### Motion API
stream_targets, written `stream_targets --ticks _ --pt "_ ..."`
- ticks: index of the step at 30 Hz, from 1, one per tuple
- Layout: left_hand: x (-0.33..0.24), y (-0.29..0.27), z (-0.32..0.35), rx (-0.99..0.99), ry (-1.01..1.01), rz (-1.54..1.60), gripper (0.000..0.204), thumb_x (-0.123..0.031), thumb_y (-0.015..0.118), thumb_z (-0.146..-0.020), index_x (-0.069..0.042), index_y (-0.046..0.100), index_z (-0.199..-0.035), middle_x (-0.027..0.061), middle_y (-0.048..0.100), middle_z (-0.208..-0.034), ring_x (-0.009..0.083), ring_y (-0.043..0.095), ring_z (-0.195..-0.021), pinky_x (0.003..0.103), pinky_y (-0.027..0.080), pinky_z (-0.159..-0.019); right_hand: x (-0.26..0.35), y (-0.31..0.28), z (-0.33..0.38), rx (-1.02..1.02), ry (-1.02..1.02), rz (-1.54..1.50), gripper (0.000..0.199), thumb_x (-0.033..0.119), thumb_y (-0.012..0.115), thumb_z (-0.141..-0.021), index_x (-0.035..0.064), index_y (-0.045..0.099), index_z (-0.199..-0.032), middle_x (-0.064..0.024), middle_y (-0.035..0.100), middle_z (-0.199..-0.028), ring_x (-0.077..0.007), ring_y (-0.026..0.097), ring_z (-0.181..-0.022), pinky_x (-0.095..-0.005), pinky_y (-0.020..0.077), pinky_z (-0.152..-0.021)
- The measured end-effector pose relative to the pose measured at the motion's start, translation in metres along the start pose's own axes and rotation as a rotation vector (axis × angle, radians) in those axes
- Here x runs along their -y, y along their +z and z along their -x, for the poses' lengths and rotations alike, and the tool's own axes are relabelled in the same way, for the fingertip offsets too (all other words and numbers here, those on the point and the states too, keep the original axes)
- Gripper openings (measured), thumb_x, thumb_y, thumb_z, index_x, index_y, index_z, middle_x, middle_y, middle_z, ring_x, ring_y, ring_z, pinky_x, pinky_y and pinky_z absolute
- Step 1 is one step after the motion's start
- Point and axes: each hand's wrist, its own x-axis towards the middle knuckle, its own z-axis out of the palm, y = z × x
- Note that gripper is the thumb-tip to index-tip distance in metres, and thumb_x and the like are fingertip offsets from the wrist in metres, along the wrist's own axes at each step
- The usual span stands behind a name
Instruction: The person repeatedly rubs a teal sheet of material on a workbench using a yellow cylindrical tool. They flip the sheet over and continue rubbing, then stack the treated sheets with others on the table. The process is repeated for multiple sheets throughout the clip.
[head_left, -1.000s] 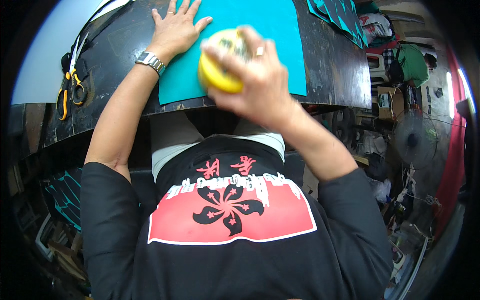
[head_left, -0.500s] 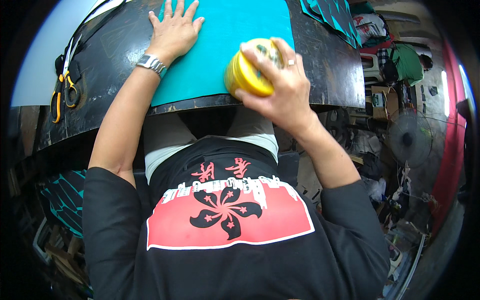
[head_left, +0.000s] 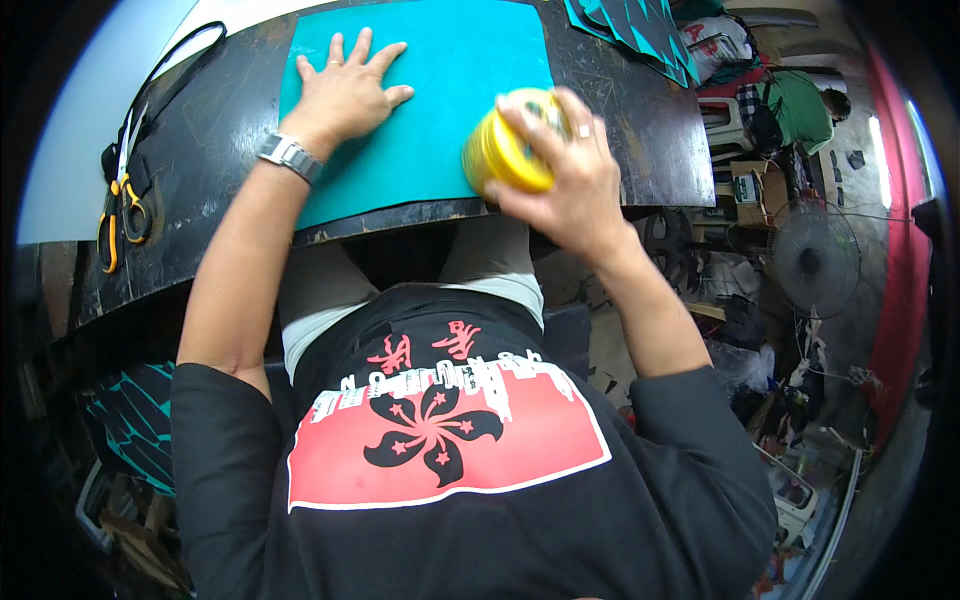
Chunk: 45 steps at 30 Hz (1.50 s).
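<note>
A flat teal sheet (head_left: pixel 430 110) lies on the dark table (head_left: pixel 225 130) in front of me. Spread fingers of my left hand (head_left: pixel 350 95) rest flat on the sheet's left part; a metal watch is on that wrist. My right hand (head_left: pixel 570 170) grips a yellow cylinder (head_left: pixel 490 160) with ribbed sides and a round top, over the sheet's near right corner. The cylinder is slightly blurred, so I cannot tell exactly what it is. Its underside is hidden from view.
Scissors (head_left: pixel 125 195) with orange and black handles lie at the table's left, beside a black strap (head_left: pixel 175 70). Teal and black patterned pieces (head_left: pixel 635 40) rest at the far right. A fan (head_left: pixel 812 260), a box (head_left: pixel 765 195) and clutter stand beyond the table's right side.
The view has shifted, so the table sits lower in the picture. My right hand with the yellow cylinder has moved rightward over the sheet. My left hand still lies flat on it.
</note>
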Motion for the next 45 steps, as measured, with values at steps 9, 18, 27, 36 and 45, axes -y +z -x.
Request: stream_targets --ticks 9,18,27,36,45 --pt "-0.035 0.012 0.018 -0.143 0.105 0.017 0.068 -0.067 0.041 -0.1 -0.035 0.034 -0.159 0.0149 0.025 -0.167 0.0445 0.016 -0.154 0.079 0.009 -0.114 -0.067 0.037 -0.076 -0.118 0.129 0.073 0.07 0.05 0.081 -0.071 0.0258 0.064 -0.134 -0.0213 0.055 -0.134 -0.0417 0.058 -0.114 -0.0493 0.0536 -0.092" --pt "-0.052 0.002 0.016 -0.084 0.041 0.129 0.071 -0.069 0.044 -0.098 -0.031 0.038 -0.157 0.0094 0.028 -0.167 0.0456 0.017 -0.154 0.083 0.009 -0.11 -0.057 -0.003 -0.007 -0.007 0.085 0.044 0.078 0.047 0.085 -0.07 0.0313 0.06 -0.142 -0.0215 0.053 -0.139 -0.0425 0.057 -0.118 -0.0508 0.051 -0.098" --pt "-0.082 -0.008 0.036 -0.128 0.146 0.215 0.098 -0.076 0.055 -0.088 -0.012 0.034 -0.16 0.0236 0.024 -0.166 0.0407 0.015 -0.156 0.076 0.006 -0.115 -0.058 -0.006 0.001 -0.072 0.142 0.029 0.072 0.04 0.085 -0.066 0.0291 0.066 -0.135 -0.0218 0.054 -0.136 -0.0409 0.057 -0.11 -0.0485 0.0534 -0.092" --pt "-0.08 -0.01 0.039 -0.096 0.159 0.191 0.099 -0.075 0.056 -0.087 -0.014 0.031 -0.161 0.0222 0.022 -0.167 0.0403 0.012 -0.156 0.074 0.005 -0.117 -0.139 0.083 -0.152 -0.164 0.3 0.221 0.074 0.06 0.08 -0.069 0.0335 0.064 -0.136 -0.0244 0.057 -0.135 -0.0458 0.058 -0.118 -0.0522 0.0533 -0.094" --pt "-0.081 0.005 0.033 -0.154 0.091 0.153 0.06 -0.048 0.045 -0.105 -0.02 0.038 -0.157 0.0153 0.028 -0.166 0.0374 0.021 -0.155 0.073 0.013 -0.117 -0.132 0.072 -0.154 -0.201 -0.037 0.152 0.049 0.049 0.074 -0.075 0.0169 0.071 -0.112 -0.0139 0.069 -0.115 -0.0363 0.065 -0.104 -0.0456 0.055 -0.087"
